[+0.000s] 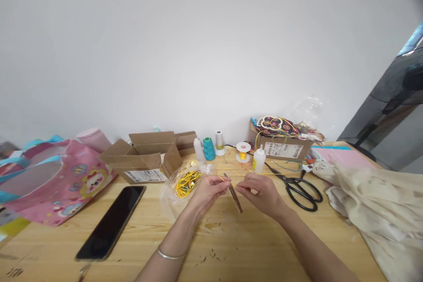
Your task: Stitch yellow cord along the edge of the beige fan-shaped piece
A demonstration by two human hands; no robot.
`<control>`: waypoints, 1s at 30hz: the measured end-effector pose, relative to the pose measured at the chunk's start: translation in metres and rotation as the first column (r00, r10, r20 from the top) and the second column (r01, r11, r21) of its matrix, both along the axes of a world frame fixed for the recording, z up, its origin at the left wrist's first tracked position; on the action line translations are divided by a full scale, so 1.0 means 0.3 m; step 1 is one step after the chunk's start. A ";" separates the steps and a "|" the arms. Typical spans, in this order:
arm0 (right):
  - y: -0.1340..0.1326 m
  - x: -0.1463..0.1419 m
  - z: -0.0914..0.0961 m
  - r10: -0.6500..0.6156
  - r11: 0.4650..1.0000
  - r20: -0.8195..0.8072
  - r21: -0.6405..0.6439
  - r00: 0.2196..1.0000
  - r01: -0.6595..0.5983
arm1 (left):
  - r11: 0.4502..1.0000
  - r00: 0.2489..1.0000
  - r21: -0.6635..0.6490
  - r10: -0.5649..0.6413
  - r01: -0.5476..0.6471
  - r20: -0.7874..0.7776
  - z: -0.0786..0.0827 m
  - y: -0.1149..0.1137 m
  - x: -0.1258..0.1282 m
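Observation:
My left hand (214, 188) pinches a yellow cord and the upper part of some thin dark brown cords (236, 199), which hang down between my hands. Across from it, my right hand (259, 189) has thumb and fingers closed on the yellow cord (231, 169). That cord loops above both hands and trails off to the right. Just left of my left hand lies a clear plastic bag holding a tangle of yellow cord (185, 183). The exact grip at my fingertips is too small to make out.
Black-handled scissors (302, 191) lie to the right, beside a glue bottle (259, 159). Behind stand a yellow thread spool (243, 153), a teal thread cone (209, 149) and cardboard boxes (142, 161). A phone (112, 222) and pink bag (69, 180) are left; cream cloth (380, 202) lies right.

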State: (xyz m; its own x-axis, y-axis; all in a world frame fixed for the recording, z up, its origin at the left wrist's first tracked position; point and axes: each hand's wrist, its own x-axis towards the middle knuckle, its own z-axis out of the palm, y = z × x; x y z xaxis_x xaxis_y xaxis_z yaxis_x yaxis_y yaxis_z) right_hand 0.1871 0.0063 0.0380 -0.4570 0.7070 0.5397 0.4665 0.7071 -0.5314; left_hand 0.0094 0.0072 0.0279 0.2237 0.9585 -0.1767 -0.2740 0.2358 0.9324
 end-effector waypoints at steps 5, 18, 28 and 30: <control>0.019 -0.033 0.001 -0.014 0.989 -0.071 -0.148 0.997 0.003 | 0.988 0.985 0.131 -0.058 0.080 -0.165 0.015 -0.001 0.001; 0.003 -0.069 -0.058 -0.113 0.931 -0.270 -0.365 0.956 0.007 | 0.981 0.958 0.169 -0.043 0.094 -0.283 0.008 0.023 -0.013; 0.000 -0.070 -0.055 -0.332 0.852 -0.449 -0.520 0.829 0.059 | 0.969 0.978 0.248 0.041 0.012 -0.207 -0.028 0.014 0.045; -0.003 -0.074 -0.061 -0.351 0.845 -0.460 -0.530 0.816 0.065 | 0.947 0.950 0.316 0.153 -0.062 -0.272 -0.042 -0.001 0.054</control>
State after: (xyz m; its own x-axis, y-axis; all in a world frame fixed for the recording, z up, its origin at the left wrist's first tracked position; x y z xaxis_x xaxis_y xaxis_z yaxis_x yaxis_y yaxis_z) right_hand 0.1649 0.0055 0.0197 -0.0169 0.9754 0.2197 0.1207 0.2201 -0.9680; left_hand 0.0255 0.0068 0.0152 0.0995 0.9917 0.0812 0.0098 -0.0826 0.9965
